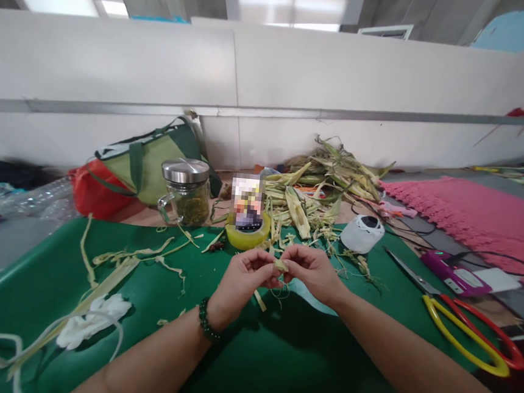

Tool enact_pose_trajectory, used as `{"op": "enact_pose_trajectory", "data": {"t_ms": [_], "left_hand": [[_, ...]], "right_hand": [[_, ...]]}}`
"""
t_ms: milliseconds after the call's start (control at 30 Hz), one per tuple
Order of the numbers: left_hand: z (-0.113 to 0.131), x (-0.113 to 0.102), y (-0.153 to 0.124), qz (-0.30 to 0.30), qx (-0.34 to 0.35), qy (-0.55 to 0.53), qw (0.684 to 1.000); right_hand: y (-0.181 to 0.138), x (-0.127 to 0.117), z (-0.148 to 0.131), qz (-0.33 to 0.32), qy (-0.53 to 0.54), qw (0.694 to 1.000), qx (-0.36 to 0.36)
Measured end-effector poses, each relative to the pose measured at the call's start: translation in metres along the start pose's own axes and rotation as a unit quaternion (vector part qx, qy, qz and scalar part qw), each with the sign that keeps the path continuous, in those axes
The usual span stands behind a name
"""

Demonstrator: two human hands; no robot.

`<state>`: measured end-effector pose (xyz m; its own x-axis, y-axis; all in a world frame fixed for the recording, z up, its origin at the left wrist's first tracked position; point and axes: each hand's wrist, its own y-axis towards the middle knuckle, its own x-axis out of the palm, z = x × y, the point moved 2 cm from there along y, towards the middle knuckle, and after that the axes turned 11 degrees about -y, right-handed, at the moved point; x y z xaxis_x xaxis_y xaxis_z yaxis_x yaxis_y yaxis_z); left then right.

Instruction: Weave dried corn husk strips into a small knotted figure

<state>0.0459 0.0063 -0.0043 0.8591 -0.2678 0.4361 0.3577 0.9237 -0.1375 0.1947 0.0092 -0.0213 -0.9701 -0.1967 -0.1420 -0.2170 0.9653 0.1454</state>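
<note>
Between my two hands, over the green mat [320, 373], is a small pale yellow-green piece of corn husk [280, 265]. My left hand [242, 278], with a dark bead bracelet at the wrist, pinches it from the left side. From the other side the thumb and fingers of my right hand [315, 276] grip it too. Thin loose strands [279, 296] hang below the fingertips. Just under my hands lie a narrow husk strip [260, 301] and a pale blue strip [312, 297], partly hidden by my right hand. Behind them sits a roll of yellow tape [245, 239].
Dried corn husks [297, 210] are heaped at the back. A lidded glass mug [191, 199] and a green bag [150, 159] stand back left. To the right are a white spool [362, 233], open scissors [457, 327] and a purple device [457, 275]. White tissue [94, 321] lies front left.
</note>
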Motion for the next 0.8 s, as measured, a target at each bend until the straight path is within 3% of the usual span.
{"op": "enact_pose_trajectory", "data": {"t_ms": [433, 800], "left_hand": [[0.0027, 0.002, 0.0001, -0.016, 0.05, 0.086, 0.995], [-0.0019, -0.0034, 0.0025, -0.003, 0.0, 0.057, 0.998]], "right_hand": [[-0.0032, 0.0019, -0.0002, -0.011, -0.001, 1.0, -0.02], [-0.0029, 0.0035, -0.0021, -0.015, 0.019, 1.0, 0.02]]}}
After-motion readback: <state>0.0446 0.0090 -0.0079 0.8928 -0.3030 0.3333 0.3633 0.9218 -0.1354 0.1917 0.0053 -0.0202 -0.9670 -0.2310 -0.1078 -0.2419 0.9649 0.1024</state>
